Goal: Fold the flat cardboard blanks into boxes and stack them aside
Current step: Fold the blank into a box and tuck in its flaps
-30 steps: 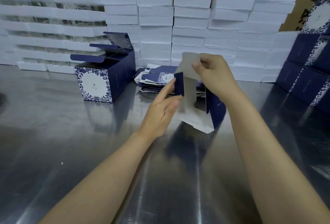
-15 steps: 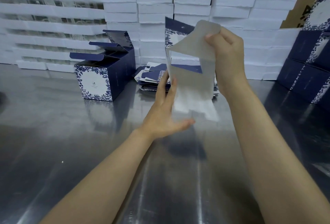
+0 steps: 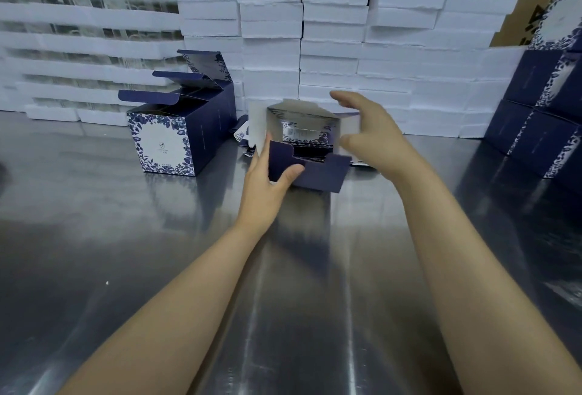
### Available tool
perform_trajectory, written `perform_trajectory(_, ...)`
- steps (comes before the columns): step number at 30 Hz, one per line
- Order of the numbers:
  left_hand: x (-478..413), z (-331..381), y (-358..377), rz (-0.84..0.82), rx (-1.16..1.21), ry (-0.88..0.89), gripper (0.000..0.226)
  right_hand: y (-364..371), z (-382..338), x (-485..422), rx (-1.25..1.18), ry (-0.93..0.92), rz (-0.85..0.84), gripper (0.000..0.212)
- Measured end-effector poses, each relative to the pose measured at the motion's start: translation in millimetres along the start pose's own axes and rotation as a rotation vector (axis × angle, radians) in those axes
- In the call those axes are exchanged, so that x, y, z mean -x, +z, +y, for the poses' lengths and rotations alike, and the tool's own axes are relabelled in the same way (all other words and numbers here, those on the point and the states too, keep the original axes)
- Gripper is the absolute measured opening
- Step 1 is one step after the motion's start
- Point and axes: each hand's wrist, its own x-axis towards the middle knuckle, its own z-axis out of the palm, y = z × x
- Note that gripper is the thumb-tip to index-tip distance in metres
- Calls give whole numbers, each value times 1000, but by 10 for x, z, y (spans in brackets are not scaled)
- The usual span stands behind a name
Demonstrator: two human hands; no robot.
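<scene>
Right now my left hand (image 3: 266,188) pinches the half-folded box (image 3: 315,172) by its near flap, thumb in front, fingers behind, while my right hand (image 3: 373,134) spreads its fingers wide just right of it, contact unclear, over the table (image 3: 151,253).

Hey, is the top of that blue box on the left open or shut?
Open. The blue box stands upright on the table with its top flaps sticking up, its inside showing.

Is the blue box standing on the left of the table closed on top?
No, the standing box has its top flaps raised, so its open inside shows.
</scene>
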Motion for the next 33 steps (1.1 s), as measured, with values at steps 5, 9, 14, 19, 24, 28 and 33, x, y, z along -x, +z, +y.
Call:
perform_trajectory(5,-11,-26,-35,52,0,-13,53,-116,72,16,-69,21,-30,52)
perform_trajectory(9,21,11,-14,40,8,80,57,-117,58,7,112,-2,-9,36)
perform_trajectory(14,52,11,-49,-15,-98,195,67,5,-43,4,47,126,207,40)
perform_trajectory(19,54,37,-67,-20,-206,262,75,-11,-69,-12,-7,202,262,56)
perform_trajectory(24,42,30,-92,68,-201,260,69,-75,-106,-20,-376,342,130,41)
perform_trajectory(28,8,-16,-99,87,-192,213,64,-123,-108,2,-487,332,-54,23)
perform_trajectory(33,31,-40,-84,73,-203,233,55,-8,-44,8,-193,225,-155,39)
